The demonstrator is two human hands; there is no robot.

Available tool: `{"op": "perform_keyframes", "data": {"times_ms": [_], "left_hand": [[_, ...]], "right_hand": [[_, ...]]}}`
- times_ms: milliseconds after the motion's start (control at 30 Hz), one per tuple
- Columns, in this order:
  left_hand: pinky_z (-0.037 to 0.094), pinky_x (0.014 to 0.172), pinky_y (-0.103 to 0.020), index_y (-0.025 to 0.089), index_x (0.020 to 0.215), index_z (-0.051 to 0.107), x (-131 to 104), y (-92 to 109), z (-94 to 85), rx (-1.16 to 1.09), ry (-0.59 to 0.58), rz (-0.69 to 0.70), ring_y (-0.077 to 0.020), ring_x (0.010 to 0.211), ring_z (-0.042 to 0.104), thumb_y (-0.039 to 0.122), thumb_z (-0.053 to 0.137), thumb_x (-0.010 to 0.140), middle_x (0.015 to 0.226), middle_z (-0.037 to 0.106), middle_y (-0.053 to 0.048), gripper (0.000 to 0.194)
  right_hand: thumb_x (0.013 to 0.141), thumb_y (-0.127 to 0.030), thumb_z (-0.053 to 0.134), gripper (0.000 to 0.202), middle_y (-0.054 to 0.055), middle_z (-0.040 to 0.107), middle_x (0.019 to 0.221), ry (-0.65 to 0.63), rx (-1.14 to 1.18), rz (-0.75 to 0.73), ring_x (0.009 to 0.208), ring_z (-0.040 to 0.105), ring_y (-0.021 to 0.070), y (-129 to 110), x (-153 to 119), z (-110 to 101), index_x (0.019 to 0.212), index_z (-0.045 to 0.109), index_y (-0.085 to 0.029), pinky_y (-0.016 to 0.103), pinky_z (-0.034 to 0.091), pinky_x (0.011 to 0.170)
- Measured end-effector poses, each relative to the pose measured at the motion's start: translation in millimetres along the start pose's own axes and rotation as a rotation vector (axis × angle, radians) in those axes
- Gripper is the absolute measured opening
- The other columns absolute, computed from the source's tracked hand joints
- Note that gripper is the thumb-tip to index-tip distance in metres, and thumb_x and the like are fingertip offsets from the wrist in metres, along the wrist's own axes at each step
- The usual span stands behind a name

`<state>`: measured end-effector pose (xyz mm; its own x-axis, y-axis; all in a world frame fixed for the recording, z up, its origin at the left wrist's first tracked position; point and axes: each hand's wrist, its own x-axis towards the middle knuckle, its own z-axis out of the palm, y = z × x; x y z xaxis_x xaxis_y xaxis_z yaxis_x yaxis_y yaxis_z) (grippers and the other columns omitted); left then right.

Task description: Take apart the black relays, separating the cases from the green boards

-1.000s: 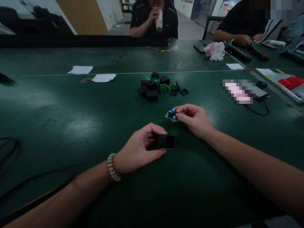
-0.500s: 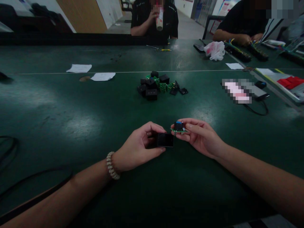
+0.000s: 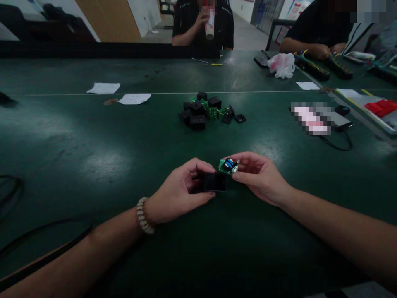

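Note:
My left hand [image 3: 182,190] grips a small black box [image 3: 215,182] between thumb and fingers, its open side facing me. Just above the box's right end, my right hand [image 3: 263,178] holds a green circuit board [image 3: 228,166] that carries a black and blue round component. The board is tilted, with its component side towards me; whether it touches the box I cannot tell. Beyond both hands lies a pile of black boxes [image 3: 197,121] with green circuit boards [image 3: 213,113] and small black pieces [image 3: 240,118].
Two paper slips [image 3: 134,99] lie at the back left. A phone [image 3: 310,120] and a grey device with a cable are at the right, near a plastic bag [image 3: 281,65]. Two people sit across the green table [image 3: 139,140]. Cables [image 3: 46,227] run along the left.
My right hand has turned the circuit board so its component side faces me more, and shifted it slightly left, over the black box. My left hand has barely moved.

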<state>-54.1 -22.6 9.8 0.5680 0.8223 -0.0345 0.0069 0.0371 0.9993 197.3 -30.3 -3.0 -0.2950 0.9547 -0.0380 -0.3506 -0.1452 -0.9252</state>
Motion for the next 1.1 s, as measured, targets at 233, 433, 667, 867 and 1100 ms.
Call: {"op": "perform_keyframes", "data": {"times_ms": [233, 433, 667, 867, 1100], "left_hand": [[0.061, 0.101, -0.035, 0.022, 0.108, 0.067, -0.5, -2.3, 1.1, -0.011, 0.009, 0.07, -0.0202, 0.118, 0.07, 0.004, 0.084, 0.08, 0.125, 0.064, -0.005, 0.037], [0.062, 0.099, -0.036, 0.021, 0.107, 0.066, -0.6, -0.4, 0.6, -0.002, 0.01, 0.057, -0.0201, 0.116, 0.071, 0.005, 0.083, 0.081, 0.125, 0.065, -0.006, 0.035], [0.063, 0.1, -0.04, 0.021, 0.11, 0.065, -0.7, 0.5, 1.5, 0.011, 0.01, 0.038, -0.0241, 0.117, 0.073, 0.007, 0.084, 0.081, 0.127, 0.067, -0.008, 0.037], [0.064, 0.099, -0.039, 0.021, 0.111, 0.065, 0.0, 2.0, 2.9, 0.001, 0.033, 0.022, -0.0232, 0.116, 0.074, 0.008, 0.083, 0.081, 0.126, 0.068, -0.007, 0.037], [0.063, 0.101, -0.041, 0.021, 0.11, 0.067, -1.0, 4.1, 1.2, -0.01, 0.094, 0.031, -0.0229, 0.114, 0.073, 0.006, 0.083, 0.08, 0.123, 0.069, -0.007, 0.038]], "right_hand": [[0.078, -0.014, 0.092, 0.038, 0.005, 0.086, 0.109, 0.018, -0.218, -0.105, 0.093, 0.082, 0.016, -2.4, -2.7, 4.2, 0.112, 0.081, -0.024, 0.028, 0.067, 0.083], [0.079, -0.017, 0.092, 0.032, 0.004, 0.086, 0.103, 0.07, -0.233, -0.152, 0.091, 0.081, 0.0164, -1.2, -2.1, 3.8, 0.109, 0.083, -0.024, 0.029, 0.068, 0.083], [0.083, -0.021, 0.091, 0.036, 0.004, 0.084, 0.102, 0.05, -0.047, -0.064, 0.085, 0.081, 0.017, 3.2, 1.0, 1.8, 0.116, 0.077, -0.023, 0.033, 0.069, 0.082], [0.082, -0.025, 0.093, 0.03, 0.002, 0.081, 0.093, 0.039, -0.005, -0.05, 0.078, 0.078, 0.015, 2.6, 0.8, 0.3, 0.104, 0.073, -0.022, 0.031, 0.067, 0.08], [0.087, -0.025, 0.089, 0.025, 0.0, 0.081, 0.094, -0.005, 0.006, -0.085, 0.079, 0.078, 0.0126, 0.5, 1.8, 1.4, 0.108, 0.076, -0.024, 0.028, 0.065, 0.08]]}}
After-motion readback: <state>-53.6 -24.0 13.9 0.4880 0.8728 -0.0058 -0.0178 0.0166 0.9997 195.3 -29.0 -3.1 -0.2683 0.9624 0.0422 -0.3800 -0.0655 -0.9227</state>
